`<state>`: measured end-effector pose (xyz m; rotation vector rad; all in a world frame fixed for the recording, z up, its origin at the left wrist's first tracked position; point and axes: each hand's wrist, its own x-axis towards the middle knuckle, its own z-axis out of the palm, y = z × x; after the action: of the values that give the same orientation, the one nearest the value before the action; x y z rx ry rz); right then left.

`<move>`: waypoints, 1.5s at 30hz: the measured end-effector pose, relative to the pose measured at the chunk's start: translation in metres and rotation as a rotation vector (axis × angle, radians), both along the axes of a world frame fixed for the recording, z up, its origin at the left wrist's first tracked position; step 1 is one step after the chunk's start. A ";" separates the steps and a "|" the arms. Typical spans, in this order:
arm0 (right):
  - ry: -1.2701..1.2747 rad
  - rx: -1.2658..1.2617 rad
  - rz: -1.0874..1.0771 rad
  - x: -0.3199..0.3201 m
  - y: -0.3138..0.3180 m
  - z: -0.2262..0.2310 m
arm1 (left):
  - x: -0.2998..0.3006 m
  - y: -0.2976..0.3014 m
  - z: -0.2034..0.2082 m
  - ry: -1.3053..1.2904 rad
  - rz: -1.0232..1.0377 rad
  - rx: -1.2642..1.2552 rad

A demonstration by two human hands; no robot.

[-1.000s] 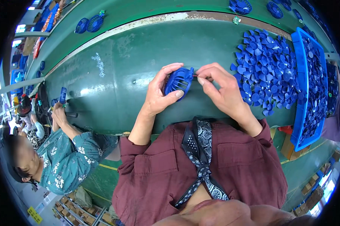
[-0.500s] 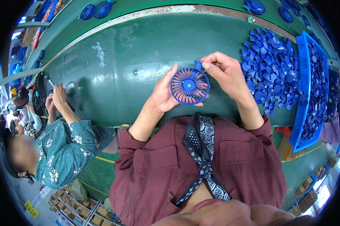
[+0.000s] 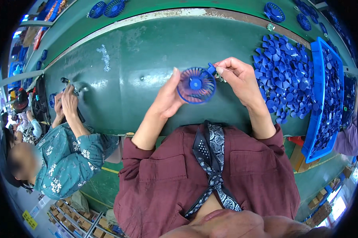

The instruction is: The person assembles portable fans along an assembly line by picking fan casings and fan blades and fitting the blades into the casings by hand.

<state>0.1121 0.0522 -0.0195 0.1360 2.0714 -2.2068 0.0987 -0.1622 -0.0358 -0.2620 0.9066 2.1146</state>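
A round blue fan housing (image 3: 195,83) with a slatted cage and a solid hub is held up above the green bench, slightly blurred. My left hand (image 3: 166,95) is at its left rim, thumb raised along the edge; its other fingers are partly hidden behind the cage. At the upper right, the fingertips of my right hand (image 3: 237,78) pinch by the housing's short stem. A small green circuit board (image 3: 221,79) shows just under those fingers, and a bit of red wire is beside the stem.
Right of my hands lies a big pile of blue fan blades (image 3: 284,75), beside a blue tray (image 3: 310,135) with more blades. Fan housings (image 3: 115,7) stand on the far green strip. Small clear parts (image 3: 104,57) lie at left, near a co-worker's hands (image 3: 69,101).
The fan housing has shifted slightly left and up and turned a little. My left hand has moved left, showing less behind the cage. The circuit board under my right fingers now shows more.
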 end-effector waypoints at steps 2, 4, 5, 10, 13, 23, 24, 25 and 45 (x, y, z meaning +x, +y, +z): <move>-0.012 0.017 0.011 0.001 0.006 -0.005 | -0.008 -0.013 0.008 0.261 -0.015 -0.225; -0.119 0.095 0.131 0.005 0.004 -0.006 | -0.020 -0.020 0.008 0.398 0.055 -0.537; -0.165 0.144 0.179 0.008 0.001 -0.004 | -0.030 -0.024 0.004 0.512 0.054 -0.714; -0.161 0.303 0.274 0.013 -0.010 -0.022 | -0.046 -0.026 -0.008 1.535 0.265 -1.456; -0.143 0.326 0.275 0.013 -0.013 -0.028 | -0.024 -0.021 -0.003 1.741 0.302 -1.365; -0.093 0.217 0.283 0.022 -0.024 -0.013 | 0.003 -0.009 -0.003 1.668 -0.031 -1.251; -0.093 0.215 0.277 0.022 -0.024 -0.010 | 0.002 -0.010 -0.001 1.616 -0.029 -1.213; -0.082 0.217 0.287 0.022 -0.024 -0.006 | 0.002 -0.012 0.002 1.565 -0.027 -1.176; 0.344 0.470 0.309 0.020 -0.017 0.016 | -0.001 -0.012 0.034 1.383 -0.092 -0.936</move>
<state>0.1318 0.0350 -0.0031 -0.5253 2.5466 -1.6257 0.0979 -0.1745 -0.0015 0.8935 2.5690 1.4061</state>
